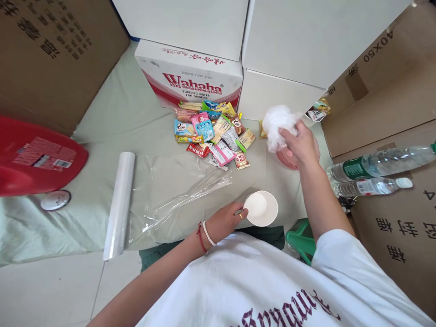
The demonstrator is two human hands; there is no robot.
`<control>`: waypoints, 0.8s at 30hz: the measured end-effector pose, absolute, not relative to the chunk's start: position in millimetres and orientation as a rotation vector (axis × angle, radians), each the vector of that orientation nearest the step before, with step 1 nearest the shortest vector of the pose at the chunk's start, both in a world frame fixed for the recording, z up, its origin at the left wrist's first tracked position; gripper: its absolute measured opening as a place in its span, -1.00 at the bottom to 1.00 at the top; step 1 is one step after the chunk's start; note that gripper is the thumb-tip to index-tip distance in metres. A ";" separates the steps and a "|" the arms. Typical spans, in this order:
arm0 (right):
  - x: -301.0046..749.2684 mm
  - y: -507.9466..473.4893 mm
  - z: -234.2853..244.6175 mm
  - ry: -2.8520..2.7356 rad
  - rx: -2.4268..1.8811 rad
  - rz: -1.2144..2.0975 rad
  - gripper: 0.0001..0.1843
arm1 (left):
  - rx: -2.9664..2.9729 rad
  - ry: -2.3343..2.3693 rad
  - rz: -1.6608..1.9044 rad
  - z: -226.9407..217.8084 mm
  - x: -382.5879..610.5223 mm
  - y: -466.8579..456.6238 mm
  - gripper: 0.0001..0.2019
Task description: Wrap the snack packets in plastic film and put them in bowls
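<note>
My left hand (226, 220) pinches the left rim of a white bowl (269, 211), which stands open side up near the front edge of the cloth-covered table. In my right hand (301, 143) is a bunched-up clump of thin clear plastic film (277, 125), raised above the table. Below that hand lies a pink round object (289, 160), partly hidden by the hand and wrist. A roll of clear plastic wrap (120, 204) lies at the left, with a loose sheet (170, 195) drawn out rightward from it. Behind the sheet is a pile of packaged snacks (221, 131).
A Wahaha water carton (194, 77) and white boxes (282, 41) stand at the back. The red jug (41, 156) and a round white lid-like item (55, 200) are at left. Two water bottles (391, 161) (378, 186) and a green stool (301, 238) are at right.
</note>
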State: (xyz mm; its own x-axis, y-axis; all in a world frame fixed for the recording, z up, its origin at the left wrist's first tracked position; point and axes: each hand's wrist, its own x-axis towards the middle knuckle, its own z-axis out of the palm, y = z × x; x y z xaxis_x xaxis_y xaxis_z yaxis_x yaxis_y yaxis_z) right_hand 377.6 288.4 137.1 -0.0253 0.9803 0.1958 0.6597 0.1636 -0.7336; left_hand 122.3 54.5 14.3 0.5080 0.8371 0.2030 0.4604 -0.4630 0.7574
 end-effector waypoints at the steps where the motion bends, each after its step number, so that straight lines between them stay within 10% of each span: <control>1: 363.6 314.9 132.5 -1.798 -1.634 0.534 -0.40 | 2.117 1.071 0.762 17.9 122.3 53.8 -0.67; 14: 298.2 387.0 78.9 -1.777 -1.995 0.734 0.21 | 2.232 1.148 0.898 41.4 98.6 37.4 -0.71; 20: 379.0 246.0 150.3 -2.088 -1.288 0.615 -0.52 | 2.168 1.092 0.977 46.8 116.6 52.9 -0.75; 24: 411.3 123.0 162.0 -2.493 -0.994 0.866 -0.58 | 2.120 1.039 1.013 49.4 133.9 62.8 -0.77</control>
